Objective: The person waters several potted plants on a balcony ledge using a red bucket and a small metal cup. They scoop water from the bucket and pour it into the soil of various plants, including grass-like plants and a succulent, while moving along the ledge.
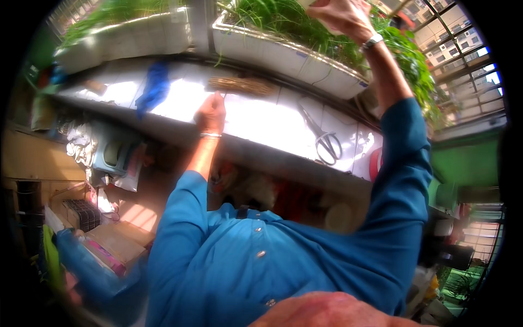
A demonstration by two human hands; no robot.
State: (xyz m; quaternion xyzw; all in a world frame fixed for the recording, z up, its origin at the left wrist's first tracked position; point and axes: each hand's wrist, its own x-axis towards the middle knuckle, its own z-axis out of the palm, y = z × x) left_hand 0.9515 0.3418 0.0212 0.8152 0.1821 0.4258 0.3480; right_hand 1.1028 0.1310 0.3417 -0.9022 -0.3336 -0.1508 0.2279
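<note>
Has left hand [211,115] over the white tiled table [256,124], fingers curled into a loose fist, top of it just below the brown bundle of dry stalks [239,85]. Can't tell about contact with the bundle, nor about a grip on something thin inside the curl. Has right hand [342,15] stretched up to the top edge of the view, above the long white planter [289,57] and near its grassy green plants [272,19]. Shows bent fingers there, partly cut off, with a pale patch at the tips; can't tell grasping from released.

On the table: bundle lying lengthwise toward the back edge, in front of the planter. Scissors [316,131] to the right of it, loops toward the near edge, blades pointing back and left. Crumpled blue cloth or bag [154,90] left of the bundle, well apart, reaching the front edge. Red object [375,163] at the far right end, half hidden behind the right sleeve [404,141].

Behind the table, to the left: second white planter [136,35], also grassy, blurred. Right of the right forearm: leafy plant [408,68] beside a window grille [463,46].
</note>
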